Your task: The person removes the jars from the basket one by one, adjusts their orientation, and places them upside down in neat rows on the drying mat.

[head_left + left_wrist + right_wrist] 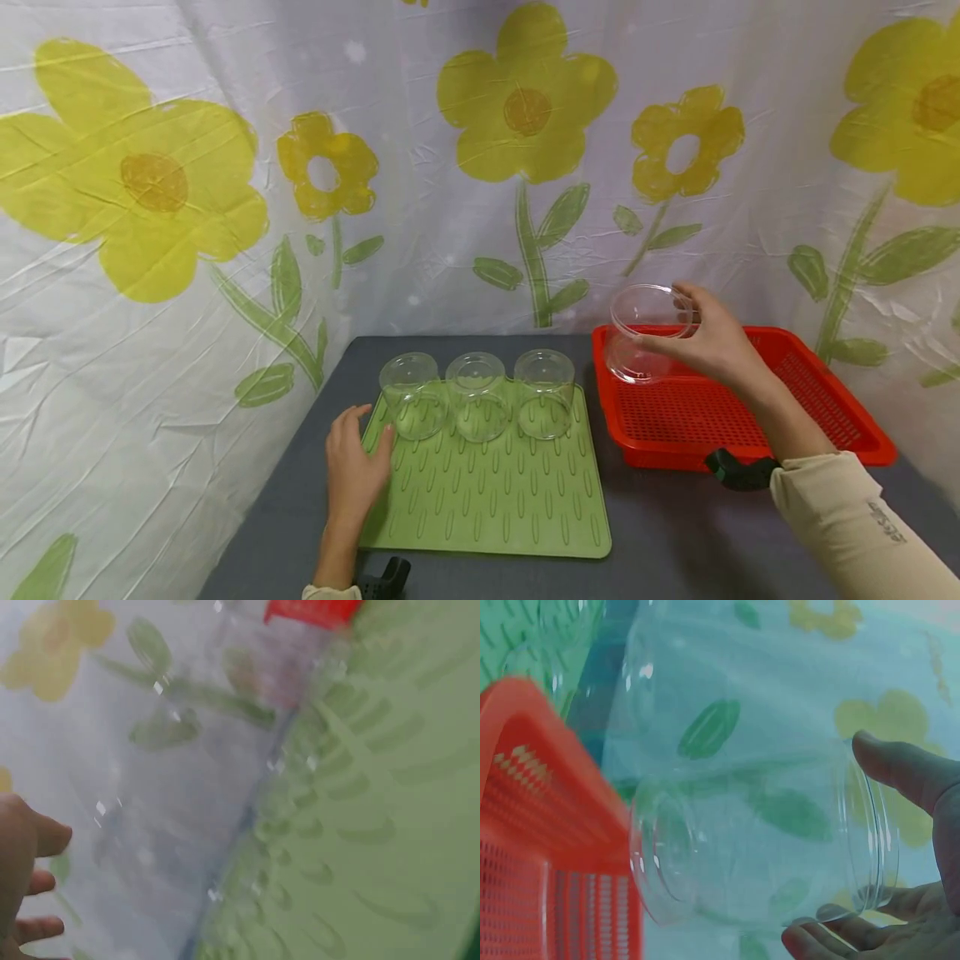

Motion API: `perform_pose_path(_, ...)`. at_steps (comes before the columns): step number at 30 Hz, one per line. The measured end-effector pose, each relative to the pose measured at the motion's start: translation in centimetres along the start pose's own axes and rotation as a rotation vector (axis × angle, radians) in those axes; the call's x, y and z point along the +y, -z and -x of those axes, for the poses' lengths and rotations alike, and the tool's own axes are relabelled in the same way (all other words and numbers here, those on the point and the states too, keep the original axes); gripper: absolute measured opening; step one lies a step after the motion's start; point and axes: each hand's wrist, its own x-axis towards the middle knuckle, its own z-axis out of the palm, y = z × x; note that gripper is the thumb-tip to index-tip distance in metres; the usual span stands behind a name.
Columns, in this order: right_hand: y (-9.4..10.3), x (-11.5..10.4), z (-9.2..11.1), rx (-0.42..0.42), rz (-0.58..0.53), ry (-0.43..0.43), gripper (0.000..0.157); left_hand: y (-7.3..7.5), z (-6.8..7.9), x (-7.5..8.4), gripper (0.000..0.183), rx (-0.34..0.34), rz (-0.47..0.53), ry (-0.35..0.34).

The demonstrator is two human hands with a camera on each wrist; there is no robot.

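Note:
My right hand (717,340) holds a clear plastic cup (637,354) over the far left part of the red basket (626,454). In the right wrist view the thumb and fingers grip the cup (757,832) round its rimmed end. Three similar cups stand in a row along the far side of the green mat: a left cup (414,398), a middle cup (477,398) and a right cup (543,396). Beside the mat's left edge, my left hand (354,471) has its thumb and fingers spread, holding nothing, close to the left cup. The left wrist view is blurred.
The green ribbed mat (495,517) lies on a dark grey table (660,533). To its right sits the red basket, with slatted sides. A white curtain (420,250) printed with yellow flowers hangs round the table's back and sides.

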Motion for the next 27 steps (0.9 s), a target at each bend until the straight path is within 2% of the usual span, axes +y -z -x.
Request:
perform_pose_path(3,-0.5,-1.1,0.4,-0.032,-0.016,0.018,0.11,0.3,-0.5,1.6,0.047,0.006,0.078,-0.043)
perform_pose_path(6,-1.1,-2.0,0.8,-0.073,-0.025,0.026,0.11,0.5,-0.9,3.3,0.049,-0.019,0.148,-0.091)
perform_pose_path(13,-2.9,-3.5,1.5,-0.129,-0.012,0.095,0.104,0.5,-1.4,7.5,0.056,-0.133,0.302,-0.195)
perform_pose_path(17,-3.9,-3.8,1.9,-0.142,0.001,0.109,0.103,-0.1,-1.4,9.2,0.059,-0.19,0.376,-0.252)
perform_pose_path(22,-5.0,-4.1,2.1,-0.165,-0.016,0.129,0.102,-0.9,-1.3,10.7,0.069,-0.286,0.393,-0.291)
perform_pose_path(27,-6.3,-4.4,2.3,-0.198,-0.05,0.173,0.1,-1.5,-0.8,12.1,0.083,-0.43,0.403,-0.269)
